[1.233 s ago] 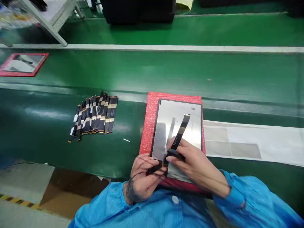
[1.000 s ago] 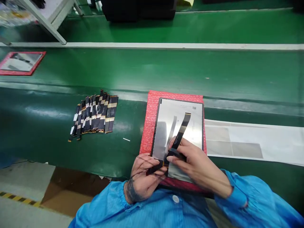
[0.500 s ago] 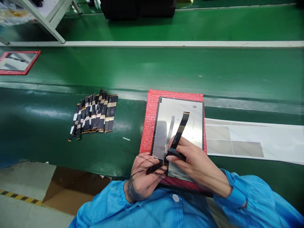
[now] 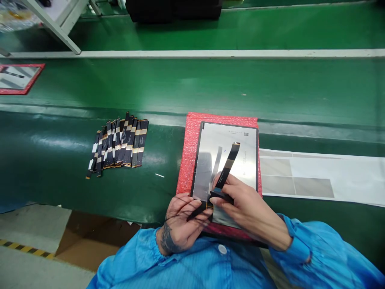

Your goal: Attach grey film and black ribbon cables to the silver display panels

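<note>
In front of me a silver-backed display panel [image 4: 205,176] with a dark edge lies on a red foam sheet [image 4: 187,160]. My right hand [image 4: 249,206] is closed in a pinch on a black flex cable [image 4: 229,164], whose gold-tipped far end slants up over the panel. A dark, slim piece [image 4: 221,195] also sits between those fingers; its kind is unclear. At the panel's near edge my left hand [image 4: 182,224] is closed, its fingertips pinching a black strip [image 4: 197,210] beside the cable's lower end. The fingers partly hide where cable and strip meet.
Left of the panel lies a pile of flex cables [image 4: 120,144]; a thin white sliver [image 4: 159,175] is close by. White sheets with grey rectangles [image 4: 355,176] are at right. Another panel on red foam [image 4: 22,82] lies far left, near a white stand [image 4: 57,32]. A cardboard box [image 4: 90,237] is below.
The hands and cable stay almost in place, with only slight finger movement. The whole view has shifted slightly.
</note>
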Demonstrator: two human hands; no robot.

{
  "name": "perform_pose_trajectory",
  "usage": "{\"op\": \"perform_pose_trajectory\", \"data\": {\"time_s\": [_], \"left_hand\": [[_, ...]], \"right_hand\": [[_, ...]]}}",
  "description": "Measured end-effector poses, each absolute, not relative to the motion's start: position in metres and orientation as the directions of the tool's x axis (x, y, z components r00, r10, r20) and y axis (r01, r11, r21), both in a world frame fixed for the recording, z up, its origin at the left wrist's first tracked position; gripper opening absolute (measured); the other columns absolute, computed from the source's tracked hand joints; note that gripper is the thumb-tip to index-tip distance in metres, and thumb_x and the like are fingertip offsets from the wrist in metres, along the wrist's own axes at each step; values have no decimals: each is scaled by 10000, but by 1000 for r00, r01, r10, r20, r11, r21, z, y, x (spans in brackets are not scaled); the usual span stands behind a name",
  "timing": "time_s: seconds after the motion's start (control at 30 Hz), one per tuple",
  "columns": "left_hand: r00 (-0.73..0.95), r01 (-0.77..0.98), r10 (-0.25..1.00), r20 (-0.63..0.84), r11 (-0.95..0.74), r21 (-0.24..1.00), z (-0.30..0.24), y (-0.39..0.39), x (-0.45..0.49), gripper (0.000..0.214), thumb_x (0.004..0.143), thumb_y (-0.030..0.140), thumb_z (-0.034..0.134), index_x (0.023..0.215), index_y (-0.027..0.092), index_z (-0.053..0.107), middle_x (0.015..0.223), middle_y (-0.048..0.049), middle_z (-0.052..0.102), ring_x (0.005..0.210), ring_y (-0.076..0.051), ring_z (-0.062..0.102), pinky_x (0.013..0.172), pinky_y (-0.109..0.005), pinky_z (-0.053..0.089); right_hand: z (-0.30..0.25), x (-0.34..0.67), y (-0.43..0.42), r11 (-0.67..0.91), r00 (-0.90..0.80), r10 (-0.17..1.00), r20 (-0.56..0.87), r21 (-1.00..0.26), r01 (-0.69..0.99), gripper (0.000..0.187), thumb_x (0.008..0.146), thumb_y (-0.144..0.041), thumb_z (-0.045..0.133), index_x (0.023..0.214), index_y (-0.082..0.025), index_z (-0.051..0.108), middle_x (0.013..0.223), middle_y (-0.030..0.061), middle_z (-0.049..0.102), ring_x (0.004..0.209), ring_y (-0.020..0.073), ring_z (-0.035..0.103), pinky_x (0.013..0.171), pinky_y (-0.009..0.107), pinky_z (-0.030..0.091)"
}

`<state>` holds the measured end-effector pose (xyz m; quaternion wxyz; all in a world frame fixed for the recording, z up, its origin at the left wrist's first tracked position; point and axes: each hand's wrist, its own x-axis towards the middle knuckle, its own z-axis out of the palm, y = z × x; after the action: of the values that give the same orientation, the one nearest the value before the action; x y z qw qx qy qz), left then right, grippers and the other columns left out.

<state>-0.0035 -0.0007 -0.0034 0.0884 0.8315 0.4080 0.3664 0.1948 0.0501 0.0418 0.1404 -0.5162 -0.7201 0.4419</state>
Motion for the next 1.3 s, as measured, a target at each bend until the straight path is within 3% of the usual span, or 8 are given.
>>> {"op": "perform_pose_trajectory", "data": {"time_s": [0.23, 0.37, 0.47, 0.53, 0.7, 0.8, 1.07, 1.3], "left_hand": [[349, 696, 797, 492, -572, 433, 1, -8, 6, 254, 897, 190, 541, 1068, 231, 724, 999, -70, 620, 992, -217, 538, 945, -395, 479], [122, 700, 926, 356, -335, 630, 4, 1, -6, 247, 916, 231, 560, 1116, 258, 701, 1070, -62, 580, 961, -184, 578, 826, -318, 522], [-20, 600, 992, 127, -90, 795, 6, 15, -20, 190, 879, 274, 633, 1049, 204, 684, 921, -34, 601, 776, -143, 601, 678, -257, 527], [-2, 552, 1000, 21, -16, 834, 7, 24, -25, 111, 859, 287, 651, 898, 188, 682, 803, -8, 594, 689, -129, 575, 627, -241, 499], [-23, 603, 992, 125, -86, 793, 19, 31, -22, 152, 833, 306, 656, 726, 200, 681, 799, -15, 562, 788, -167, 550, 736, -291, 460], [-22, 440, 997, -71, 73, 895, 30, 32, -18, 272, 893, 402, 583, 727, 191, 624, 777, -9, 574, 754, -157, 553, 686, -271, 456], [-55, 122, 877, -477, 480, 869, 51, 53, -20, 546, 624, 397, 842, 1042, 171, 573, 805, 8, 647, 710, -127, 600, 698, -260, 490], [-217, 34, 904, -369, 385, 922, 45, 62, -6, 690, 610, 350, 856, 1181, 202, 497, 732, 54, 632, 716, -133, 639, 688, -246, 505]], "right_hand": [[41, 195, 49, 110, -341, 920, -195, -705, 701, 116, 901, -241, 506, 925, -197, 611, 1045, 90, 613, 831, 243, 660, 686, 381, 573], [37, 221, 40, -16, 46, 997, 57, -443, 896, 469, 912, -621, 409, 1028, -197, 572, 1085, 165, 602, 794, 302, 661, 518, 400, 524], [32, 243, 27, -162, 187, 982, -1, -502, 850, 549, 864, -718, 410, 1022, -225, 595, 1001, 145, 668, 773, 305, 668, 570, 416, 538], [29, 251, 20, -218, 194, 975, -104, -604, 767, 472, 849, -698, 453, 924, -264, 625, 853, 80, 710, 688, 281, 665, 601, 411, 542], [26, 247, 16, -253, 202, 967, -155, -677, 691, 343, 822, -607, 513, 781, -283, 616, 717, 34, 703, 625, 275, 653, 588, 403, 518], [28, 242, 18, -197, 142, 980, -137, -707, 679, 301, 848, -552, 515, 752, -277, 592, 661, 24, 681, 574, 259, 648, 548, 385, 510], [16, 230, 14, 100, -34, 994, 107, -698, 709, 268, 942, -377, 458, 1002, -192, 643, 759, 81, 738, 626, 300, 720, 526, 407, 586], [7, 226, 5, 295, -151, 954, 260, -718, 631, 432, 950, -244, 387, 1328, -223, 596, 826, 97, 762, 747, 332, 748, 568, 418, 657]]}}
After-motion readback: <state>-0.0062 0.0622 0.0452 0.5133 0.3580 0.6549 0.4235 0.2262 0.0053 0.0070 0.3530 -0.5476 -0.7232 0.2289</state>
